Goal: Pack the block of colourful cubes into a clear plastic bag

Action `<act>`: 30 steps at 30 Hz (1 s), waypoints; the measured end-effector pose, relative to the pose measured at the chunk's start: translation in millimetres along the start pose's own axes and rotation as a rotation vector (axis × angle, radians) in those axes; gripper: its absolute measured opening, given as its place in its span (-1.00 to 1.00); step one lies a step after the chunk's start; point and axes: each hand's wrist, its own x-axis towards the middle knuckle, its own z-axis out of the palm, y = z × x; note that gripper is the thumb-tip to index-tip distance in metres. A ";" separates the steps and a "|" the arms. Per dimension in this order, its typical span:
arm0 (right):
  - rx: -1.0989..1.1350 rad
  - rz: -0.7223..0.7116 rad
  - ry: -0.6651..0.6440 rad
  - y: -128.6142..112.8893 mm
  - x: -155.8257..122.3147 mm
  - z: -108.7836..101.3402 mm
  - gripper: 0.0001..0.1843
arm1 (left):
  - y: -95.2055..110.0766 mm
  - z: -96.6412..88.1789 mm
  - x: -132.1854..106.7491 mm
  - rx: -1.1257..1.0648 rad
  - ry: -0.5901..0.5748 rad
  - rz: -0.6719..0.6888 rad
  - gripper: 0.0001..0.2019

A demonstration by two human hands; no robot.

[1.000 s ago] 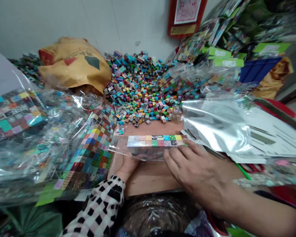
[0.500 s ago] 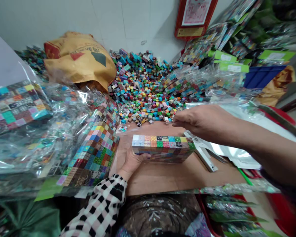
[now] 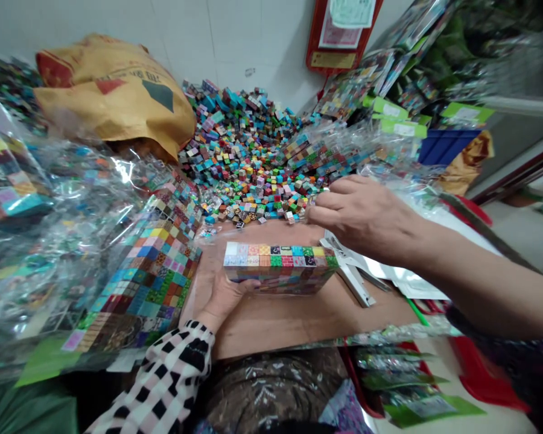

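Note:
My left hand (image 3: 224,297) wraps the left end of a long block of small patterned cubes (image 3: 280,262). The cubes sit side by side in neat rows, and a clear film seems to cover them. Its thumb lies along the block's front side. Above the block's right half is my right hand (image 3: 362,211), back upward and fingers curled in. Those fingertips are hidden, so what they hold, if anything, does not show. Just past them spreads a heap of loose patterned cubes (image 3: 253,175). A metal stapler-like tool (image 3: 355,280) rests on the brown board (image 3: 262,331) below my right wrist.
Bagged cube blocks (image 3: 158,271) in crinkled clear film crowd the left side. Behind them slumps a yellow sack (image 3: 117,96). More bagged blocks (image 3: 330,150) and a blue bin (image 3: 447,144) stand at the right rear. Green-topped packs (image 3: 402,374) lie below the board's edge.
The view has swung to the right, so things appear further left. My right hand has turned and curled, showing its knuckles. My left hand keeps hold of the block.

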 end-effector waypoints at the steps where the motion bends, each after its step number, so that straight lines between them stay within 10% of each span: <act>1: -0.017 -0.015 0.006 -0.4 -0.5 -0.3 -0.81 | -1.7 -0.1 0.4 0.001 0.004 0.003 -0.32; 14: 0.622 0.296 -0.445 17.2 -19.5 5.9 -0.81 | 4.5 0.9 -0.3 0.027 -0.015 -0.026 -0.38; 22: 0.722 0.375 -0.038 -0.3 -56.1 33.8 -0.76 | 2.0 0.0 -0.1 0.066 -0.012 0.006 -0.54; 30: 1.739 1.050 0.257 -56.6 -62.9 75.4 -0.53 | -2.0 -1.1 -0.9 0.088 0.011 0.003 -0.49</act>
